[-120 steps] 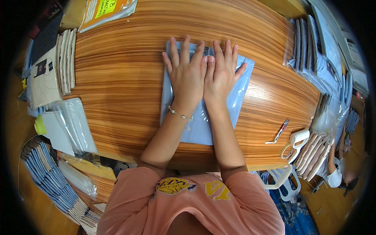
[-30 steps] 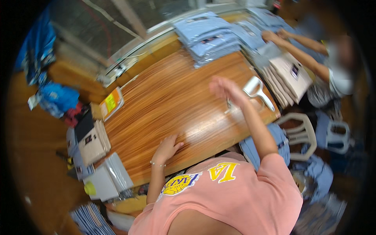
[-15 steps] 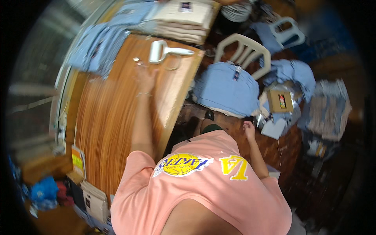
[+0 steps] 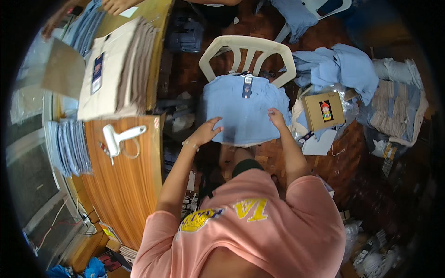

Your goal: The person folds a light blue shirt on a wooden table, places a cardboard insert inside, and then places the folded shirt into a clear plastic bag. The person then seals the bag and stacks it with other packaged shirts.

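A light blue folded garment point(image 4: 243, 118) lies on the seat of a cream plastic chair point(image 4: 286, 69), in front of the person, its collar end toward the slatted backrest and a dark blue tag point(image 4: 247, 87) hanging near the collar. The left hand point(image 4: 205, 133), with a bracelet point(image 4: 190, 144) at its wrist, is at the garment's lower left edge, its thumb and fingers spread apart with nothing gripped between them. The right hand point(image 4: 277, 118) is over the garment's right side, fingers bent toward the middle; whether they pinch the cloth or only rest there, one cannot tell. The two hands are well apart, with the blue cloth between them. To the right of the chair sits a brown box point(image 4: 315, 116) with a colourful picture on it, a white card point(image 4: 319, 142) just below it and a heap of blue garments point(image 4: 340, 67) beyond. On the left, a wood-grained desk point(image 4: 132, 190) carries a white lint roller point(image 4: 111, 139) and a row of bagged blue garments point(image 4: 69, 147); past its far end stands a stack of beige garments point(image 4: 118, 69), with another person's hand point(image 4: 117, 5) above it.
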`<state>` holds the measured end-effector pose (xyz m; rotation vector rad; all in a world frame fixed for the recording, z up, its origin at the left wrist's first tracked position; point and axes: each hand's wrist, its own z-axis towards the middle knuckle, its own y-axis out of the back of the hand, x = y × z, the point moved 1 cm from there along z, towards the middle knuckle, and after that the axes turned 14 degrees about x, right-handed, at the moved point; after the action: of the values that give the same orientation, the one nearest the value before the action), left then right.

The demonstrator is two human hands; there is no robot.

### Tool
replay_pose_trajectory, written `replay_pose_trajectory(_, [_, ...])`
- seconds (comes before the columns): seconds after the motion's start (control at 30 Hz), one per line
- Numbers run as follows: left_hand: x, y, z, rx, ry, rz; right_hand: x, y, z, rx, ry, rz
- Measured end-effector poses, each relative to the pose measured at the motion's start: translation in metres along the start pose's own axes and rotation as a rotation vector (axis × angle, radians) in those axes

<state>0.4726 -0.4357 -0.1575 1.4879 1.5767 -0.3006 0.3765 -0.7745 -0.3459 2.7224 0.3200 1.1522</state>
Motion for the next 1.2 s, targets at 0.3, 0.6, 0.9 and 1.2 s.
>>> replay_pose_trajectory(0.3, [0.165,-0.011,0.202,-0.178,0.452,0.35,0.036,0.029,0.093,-0.171,-0.141,-0.737])
replay_pose_trajectory(0.6, [0.129,-0.005,0.144,0.216,0.427,0.476,-0.046,0.068,0.047,0.143,-0.163,-1.017])
replay_pose_trajectory(0.9, [-0.035,0.095,0.007,-0.518,-0.048,0.021,0.124,0.135,-0.135,-0.402,0.366,-0.003])
replay_pose_trajectory(1.2, [-0.088,0.05,-0.103,-0.612,-0.175,0.524,0.219,0.079,-0.321,-1.154,0.784,-0.525])
